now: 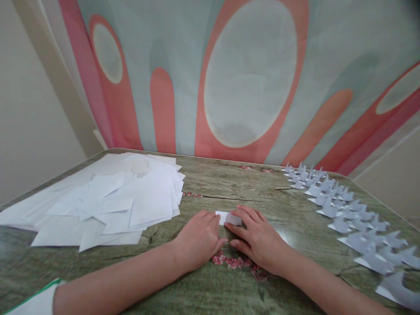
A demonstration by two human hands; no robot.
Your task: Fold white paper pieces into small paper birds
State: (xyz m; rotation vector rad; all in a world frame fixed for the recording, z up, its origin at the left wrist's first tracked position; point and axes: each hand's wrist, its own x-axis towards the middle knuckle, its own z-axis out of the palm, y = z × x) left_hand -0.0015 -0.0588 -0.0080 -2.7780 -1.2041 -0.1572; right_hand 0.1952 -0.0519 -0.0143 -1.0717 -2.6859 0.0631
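A small folded piece of white paper (pixel 224 217) lies on the table between my two hands. My left hand (pixel 201 238) is closed, its fingers held together and curled at the paper's left end, thumb toward the near side. Over the right end, my right hand (pixel 259 238) grips the paper with bent fingers; its thumb stays apart below, near the left thumb. The fingers cover the paper's right part, so its full shape is hidden.
A spread pile of loose white paper sheets (pixel 152 197) covers the table's left side. Several rows of folded white paper figures (pixel 339 224) with pointed tips stand along the right edge. A patterned wall (pixel 183 87) rises behind the wood-grain table (pixel 210 177).
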